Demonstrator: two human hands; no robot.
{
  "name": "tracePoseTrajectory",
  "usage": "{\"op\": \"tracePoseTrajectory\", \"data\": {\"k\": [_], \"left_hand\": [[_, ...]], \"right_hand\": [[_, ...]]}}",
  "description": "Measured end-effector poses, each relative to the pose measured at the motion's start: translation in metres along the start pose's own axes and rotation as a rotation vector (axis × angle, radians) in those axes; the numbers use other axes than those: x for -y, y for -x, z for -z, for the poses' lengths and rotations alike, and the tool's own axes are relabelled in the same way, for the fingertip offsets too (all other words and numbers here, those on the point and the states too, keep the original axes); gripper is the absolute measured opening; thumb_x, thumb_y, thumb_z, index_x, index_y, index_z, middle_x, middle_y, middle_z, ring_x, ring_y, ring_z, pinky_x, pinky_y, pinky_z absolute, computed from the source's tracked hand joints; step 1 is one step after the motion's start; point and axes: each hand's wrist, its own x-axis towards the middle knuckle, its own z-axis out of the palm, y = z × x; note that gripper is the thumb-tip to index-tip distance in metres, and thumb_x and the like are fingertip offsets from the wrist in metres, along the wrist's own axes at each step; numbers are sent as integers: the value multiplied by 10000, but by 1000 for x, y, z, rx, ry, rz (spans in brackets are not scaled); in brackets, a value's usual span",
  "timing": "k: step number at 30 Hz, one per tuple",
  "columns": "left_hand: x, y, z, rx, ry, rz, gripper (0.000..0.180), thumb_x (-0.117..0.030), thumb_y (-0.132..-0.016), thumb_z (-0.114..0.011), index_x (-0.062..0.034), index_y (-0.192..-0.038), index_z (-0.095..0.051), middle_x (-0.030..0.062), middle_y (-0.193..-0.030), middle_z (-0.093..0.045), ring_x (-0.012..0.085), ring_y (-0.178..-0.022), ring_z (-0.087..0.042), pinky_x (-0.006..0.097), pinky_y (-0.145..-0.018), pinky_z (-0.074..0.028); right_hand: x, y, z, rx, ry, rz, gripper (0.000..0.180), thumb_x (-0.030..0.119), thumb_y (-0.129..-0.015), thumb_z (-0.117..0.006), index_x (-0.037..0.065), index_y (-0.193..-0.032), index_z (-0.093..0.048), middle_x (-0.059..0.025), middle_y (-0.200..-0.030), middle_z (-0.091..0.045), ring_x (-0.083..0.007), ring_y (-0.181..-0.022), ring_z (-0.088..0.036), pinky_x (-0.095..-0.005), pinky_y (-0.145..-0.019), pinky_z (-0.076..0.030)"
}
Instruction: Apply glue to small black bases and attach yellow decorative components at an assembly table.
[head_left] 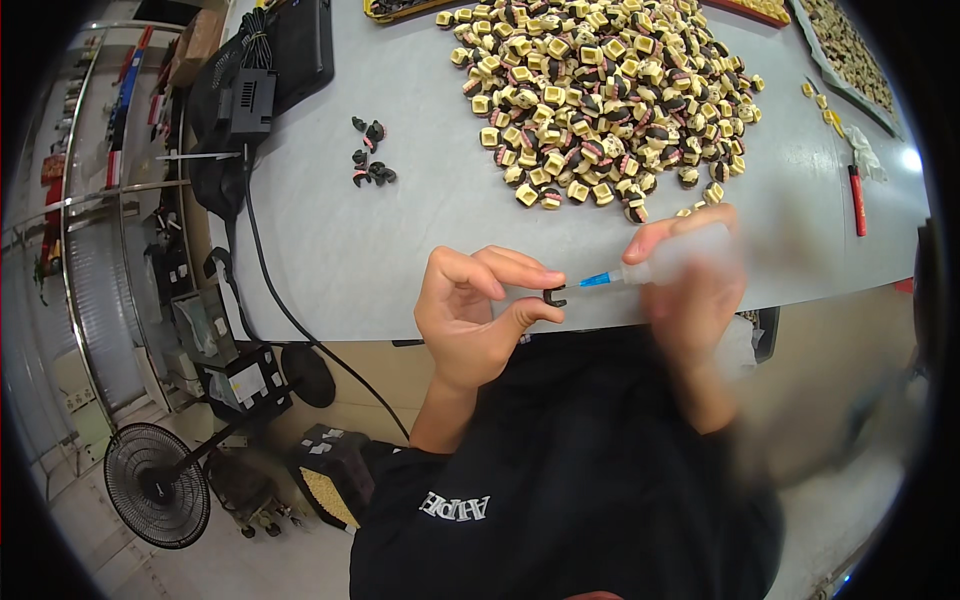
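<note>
Workpiece: small, black, C-shaped piece (pixel 549 297), held above the near edge of the smooth grey surface (pixel 350 250).
Left hand (pixel 470 310): thumb and forefinger pinch the workpiece.
Right hand (pixel 695 310): fingers wrapped around a translucent white squeeze bottle (pixel 715 245); blurred, exact grip unclear.
Nozzle: blue, tapered needle tip (pixel 597 280) directed at the workpiece; contact cannot be confirmed.
Technique: steadying both wrists should help; squeeze lightly and keep fingertips clear of the needle.
Bottle contents: not discernible.
Far-edge tray: red-rimmed tray (pixel 770 20), holding small yellowish pieces.
Far-right-corner tray: large dark-edged tray (pixel 822 72), spread with many small pieces.
Floor box: black box (pixel 335 450), below the near edge, holding cream-coloured pieces.
Loose stock: heap of cream-and-black pieces (pixel 600 100) toward the far edge, uncontained.
</note>
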Motion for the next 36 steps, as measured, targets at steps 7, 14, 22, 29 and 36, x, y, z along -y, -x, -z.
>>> {"op": "tracePoseTrajectory", "data": {"k": [7, 14, 22, 29, 36], "left_hand": [[3, -3, 1, -5, 55, -29, 445, 147, -659, -696, -60, -845, -349, 212, -818, -637, 269, -792, -618, 347, -724, -498], [2, 1, 0, -99, 119, 21, 459, 146, -652, -692, -60, -857, -338, 200, -819, -616, 267, -789, -604, 356, -735, -492], [-2, 4, 1, -127, 105, 22, 448, 18, -687, -740, -60, -897, -352, 159, -841, -601, 231, -804, -580, 337, -762, -470], [-4, 4, 2, -123, 44, 27, 447, -97, -715, -764, -67, -917, -366, 110, -854, -579, 190, -819, -553, 316, -796, -437], [0, 3, 1, -110, 43, -9, 414, 34, -696, -732, -56, -894, -379, 146, -855, -605, 230, -814, -586, 337, -782, -468]], "right_hand": [[-2, -3, 7, -6, -132, 10, 334, 333, -911, -519, 31, -939, -380, -226, -838, -612, -32, -421, -371, -165, -390, -330], [29, -10, 27, -162, -179, 126, 259, 164, -896, -556, 19, -1029, -386, -232, -1014, -577, -117, -572, -535, -231, -539, -468], [50, -21, 109, -372, 885, 457, 295, -19, -806, -602, 16, -1048, -436, -174, -1098, -541, -221, -973, -568, -346, -874, -467], [57, -30, 128, -212, 985, 285, 371, 20, -799, -635, 14, -1118, -447, -113, -1083, -554, -189, -935, -565, -315, -875, -452], [80, -99, 180, -451, 1287, 389, 203, 63, -792, -644, 7, -973, -570, -117, -934, -604, -179, -821, -590, -341, -683, -485]]}}
